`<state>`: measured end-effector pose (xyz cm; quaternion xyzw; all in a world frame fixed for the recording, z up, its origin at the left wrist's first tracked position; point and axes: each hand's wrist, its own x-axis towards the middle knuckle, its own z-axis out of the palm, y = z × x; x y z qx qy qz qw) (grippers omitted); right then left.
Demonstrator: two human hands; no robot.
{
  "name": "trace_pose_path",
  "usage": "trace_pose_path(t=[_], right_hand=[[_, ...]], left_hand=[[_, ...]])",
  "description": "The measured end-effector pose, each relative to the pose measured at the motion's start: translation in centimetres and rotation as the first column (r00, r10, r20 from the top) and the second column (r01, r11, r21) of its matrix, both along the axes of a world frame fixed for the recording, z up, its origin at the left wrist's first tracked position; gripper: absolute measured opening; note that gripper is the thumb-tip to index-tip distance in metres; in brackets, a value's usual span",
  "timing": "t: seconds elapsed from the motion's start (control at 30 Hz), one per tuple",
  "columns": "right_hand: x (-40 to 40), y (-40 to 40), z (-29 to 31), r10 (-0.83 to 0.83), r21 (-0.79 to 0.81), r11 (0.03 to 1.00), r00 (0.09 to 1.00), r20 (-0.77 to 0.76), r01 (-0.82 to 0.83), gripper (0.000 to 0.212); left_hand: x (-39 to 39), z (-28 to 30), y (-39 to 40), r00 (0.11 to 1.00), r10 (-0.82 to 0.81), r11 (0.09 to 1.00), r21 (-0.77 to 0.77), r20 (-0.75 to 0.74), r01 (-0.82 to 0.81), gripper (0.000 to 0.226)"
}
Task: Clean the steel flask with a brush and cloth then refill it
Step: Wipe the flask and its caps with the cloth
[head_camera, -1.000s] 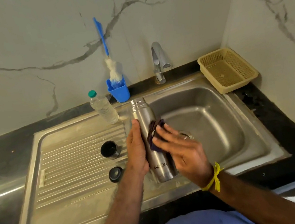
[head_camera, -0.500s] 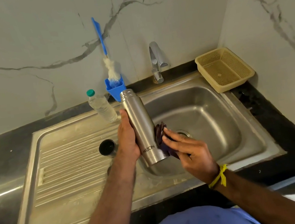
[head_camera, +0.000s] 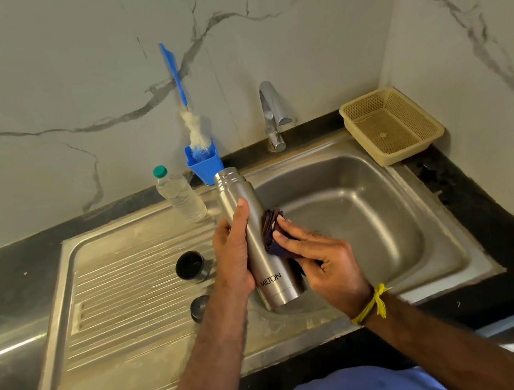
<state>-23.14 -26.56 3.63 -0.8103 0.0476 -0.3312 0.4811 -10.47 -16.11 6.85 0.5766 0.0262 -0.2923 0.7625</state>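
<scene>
I'm gripping the flask [head_camera: 256, 237] left-handed [head_camera: 233, 257] over the sink [head_camera: 443, 215], right fingers [head_camera: 291, 234] pressing cloth [head_camera: 270, 226] (uncapped, it could slip).

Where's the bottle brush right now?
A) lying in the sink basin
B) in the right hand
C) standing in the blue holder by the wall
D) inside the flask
C: the bottle brush stands bristles-down in the blue holder against the wall, while the right hand presses a dark cloth to the flask.
</scene>
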Motion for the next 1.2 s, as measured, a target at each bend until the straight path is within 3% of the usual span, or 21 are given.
trace_pose_path(t=[0.13, 0.27, 0.33, 0.4, 0.5, 0.57, 0.67, 0.8, 0.93, 1.03, 1.2], right_hand=[[-0.5, 0.5, 0.0, -0.011, -0.016, 1.0, 1.0, 0.016, 0.011, 0.06], [1.2, -0.9, 0.8, -0.044, 0.093, 0.995, 0.999, -0.024, 0.046, 0.054], [1.7, -1.0, 1.3, -0.041, 0.055, 0.998, 0.999, -0.001, 0.041, 0.056], [2.0, -1.4, 1.9, -0.021, 0.022, 1.0, 0.999, 0.026, 0.02, 0.057], [3.3, -2.1, 3.0, -0.089, 0.096, 0.992, 0.996, 0.012, 0.087, 0.052], [4.0, -2.1, 3.7, -0.095, 0.036, 0.995, 0.995, 0.029, 0.094, 0.052], [4.1, -2.5, 4.2, -0.049, -0.063, 0.997, 0.998, 0.046, 0.052, 0.05], [5.1, -3.6, 5.0, -0.117, 0.08, 0.99, 0.992, 0.046, 0.113, 0.043], [4.2, -2.9, 4.3, -0.058, -0.076, 0.995, 0.996, 0.072, 0.064, 0.05], [3.9, -2.8, 3.6, -0.113, 0.0, 0.994, 0.992, 0.057, 0.114, 0.049], [2.9, -1.4, 2.8, -0.07, -0.095, 0.993, 0.996, 0.059, 0.076, 0.048]], left_hand=[[-0.1, -0.2, -0.1, 0.998, 0.064, 0.998, 0.016, 0.026, -0.065, 0.087], [-1.1, 0.1, -0.2, 0.997, 0.041, 0.998, 0.052, 0.058, -0.044, 0.067], [-1.5, 0.2, -0.2, 0.998, -0.025, 1.0, 0.002, 0.059, 0.025, 0.055], [-1.4, 0.7, 0.0, 0.995, -0.069, 0.997, -0.015, 0.067, 0.071, 0.051], [-1.9, 1.5, -0.1, 0.985, -0.117, 0.993, 0.037, 0.123, 0.113, 0.056], [-2.5, 1.4, -0.1, 0.983, -0.131, 0.991, 0.044, 0.131, 0.126, 0.064], [-2.6, 1.2, 0.5, 0.988, -0.104, 0.994, 0.029, 0.112, 0.102, 0.056], [-2.9, 1.0, 0.7, 0.97, -0.155, 0.987, 0.079, 0.186, 0.143, 0.05], [-2.6, 0.9, 1.0, 0.979, -0.115, 0.993, -0.018, 0.166, 0.12, 0.056], [-2.4, 0.7, 1.2, 0.976, -0.156, 0.987, -0.008, 0.154, 0.16, 0.048], [-2.4, 1.0, 0.7, 0.983, -0.165, 0.986, -0.014, 0.082, 0.166, 0.051]])
